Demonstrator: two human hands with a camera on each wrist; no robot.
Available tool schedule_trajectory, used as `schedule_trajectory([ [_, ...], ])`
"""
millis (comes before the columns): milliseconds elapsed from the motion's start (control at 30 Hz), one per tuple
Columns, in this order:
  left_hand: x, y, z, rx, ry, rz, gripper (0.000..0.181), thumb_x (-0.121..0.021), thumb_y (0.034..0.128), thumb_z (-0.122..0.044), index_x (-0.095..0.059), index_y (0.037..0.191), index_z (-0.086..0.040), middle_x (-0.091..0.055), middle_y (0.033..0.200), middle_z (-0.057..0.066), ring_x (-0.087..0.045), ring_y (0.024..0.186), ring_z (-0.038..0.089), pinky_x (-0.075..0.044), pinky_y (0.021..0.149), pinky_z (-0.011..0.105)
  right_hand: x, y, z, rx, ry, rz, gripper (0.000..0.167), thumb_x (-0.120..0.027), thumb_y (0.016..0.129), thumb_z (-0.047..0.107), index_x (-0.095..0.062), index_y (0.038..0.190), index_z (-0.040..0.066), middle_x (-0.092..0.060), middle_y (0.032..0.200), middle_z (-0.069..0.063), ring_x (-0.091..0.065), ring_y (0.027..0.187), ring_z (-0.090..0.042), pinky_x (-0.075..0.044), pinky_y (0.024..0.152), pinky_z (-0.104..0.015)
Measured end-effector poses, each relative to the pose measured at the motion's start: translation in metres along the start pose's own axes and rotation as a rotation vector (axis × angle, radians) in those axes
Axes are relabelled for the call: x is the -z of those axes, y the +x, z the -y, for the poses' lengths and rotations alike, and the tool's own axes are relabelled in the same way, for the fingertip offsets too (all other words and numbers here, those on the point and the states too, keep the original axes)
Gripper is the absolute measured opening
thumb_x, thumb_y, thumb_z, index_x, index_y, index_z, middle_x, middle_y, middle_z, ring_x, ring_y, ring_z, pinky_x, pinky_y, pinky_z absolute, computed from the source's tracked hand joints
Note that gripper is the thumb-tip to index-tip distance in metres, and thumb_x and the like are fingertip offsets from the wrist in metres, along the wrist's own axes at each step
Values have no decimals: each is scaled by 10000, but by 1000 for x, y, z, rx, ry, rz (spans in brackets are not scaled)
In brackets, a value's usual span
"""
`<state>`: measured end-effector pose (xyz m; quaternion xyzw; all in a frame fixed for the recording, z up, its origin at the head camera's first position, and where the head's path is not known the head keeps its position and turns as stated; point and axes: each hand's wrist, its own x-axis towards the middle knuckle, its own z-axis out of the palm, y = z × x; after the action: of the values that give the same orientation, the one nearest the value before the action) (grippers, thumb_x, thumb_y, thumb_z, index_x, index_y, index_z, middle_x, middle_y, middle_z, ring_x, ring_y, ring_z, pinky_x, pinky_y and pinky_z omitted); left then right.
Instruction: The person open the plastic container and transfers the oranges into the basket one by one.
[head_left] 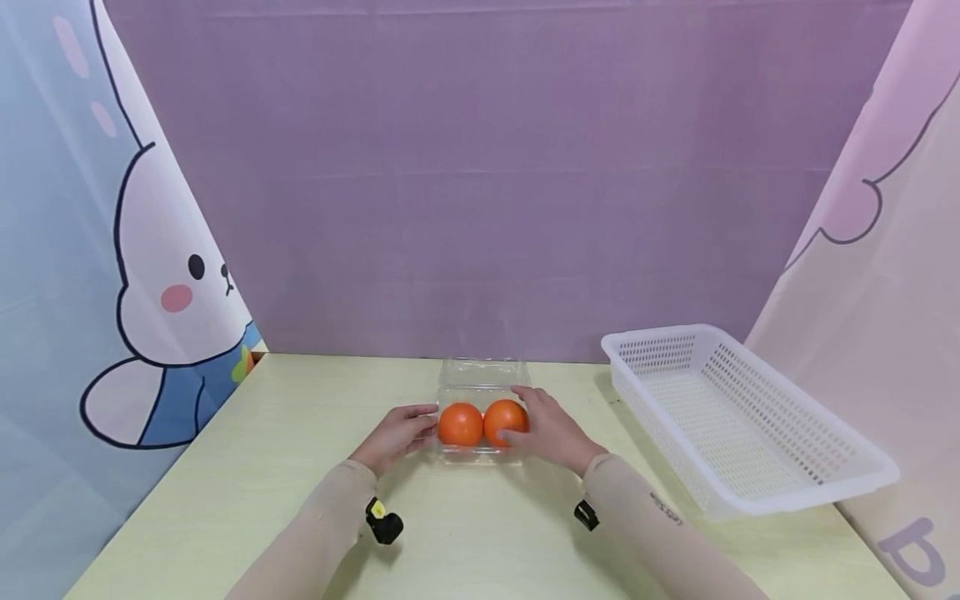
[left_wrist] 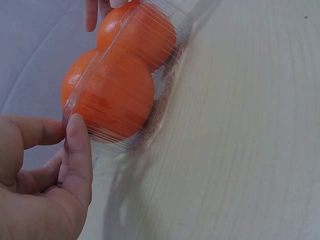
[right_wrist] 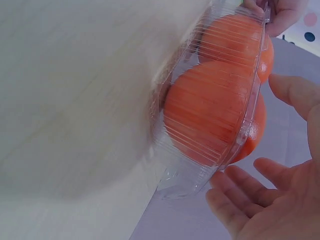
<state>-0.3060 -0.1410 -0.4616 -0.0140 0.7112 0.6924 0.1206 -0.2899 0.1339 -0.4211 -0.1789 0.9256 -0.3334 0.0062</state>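
Note:
Two oranges, one on the left (head_left: 461, 425) and one on the right (head_left: 506, 422), sit side by side in a clear plastic box (head_left: 480, 457) whose lid (head_left: 484, 372) stands raised at the back. My left hand (head_left: 397, 437) pinches the box's left rim between thumb and fingers, plainest in the left wrist view (left_wrist: 47, 175). Around the right end, my right hand (head_left: 553, 432) is spread with relaxed fingers; in the right wrist view the thumb and fingers (right_wrist: 280, 185) stand apart beside the box and the nearer orange (right_wrist: 212, 112).
A white perforated basket (head_left: 705, 475) rests on the pale wooden table (head_left: 247, 475) at the right. Behind the table hangs a purple cloth (head_left: 480, 183), with a printed rabbit cloth (head_left: 172, 242) along the left side.

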Motion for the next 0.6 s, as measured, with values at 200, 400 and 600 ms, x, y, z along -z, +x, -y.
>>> schedule_trajectory([
  [200,0,0,-1,-3,-2,2,423,-573,1019,-92,-505,1405,68,-611,1121,145,-599,958,195,-572,872,316,-1,5,3,-27,-6,21,842,-804,852,396,-391,1523,98,-456,1431,-133,-501,1244,-292,-453,1051,-486],
  [400,1,0,-2,0,1,17,430,-571,1018,-85,-495,1414,63,-612,1127,139,-600,960,190,-571,866,298,0,9,7,-36,-54,43,870,-828,821,411,-403,1512,96,-471,1403,-145,-519,1205,-298,-467,1027,-489],
  [600,1,0,0,-12,9,16,422,-571,1016,-80,-503,1406,67,-619,1117,140,-603,950,189,-574,864,311,-1,11,10,-33,-92,72,879,-826,819,417,-396,1510,85,-460,1417,-158,-510,1218,-307,-463,1030,-485],
])
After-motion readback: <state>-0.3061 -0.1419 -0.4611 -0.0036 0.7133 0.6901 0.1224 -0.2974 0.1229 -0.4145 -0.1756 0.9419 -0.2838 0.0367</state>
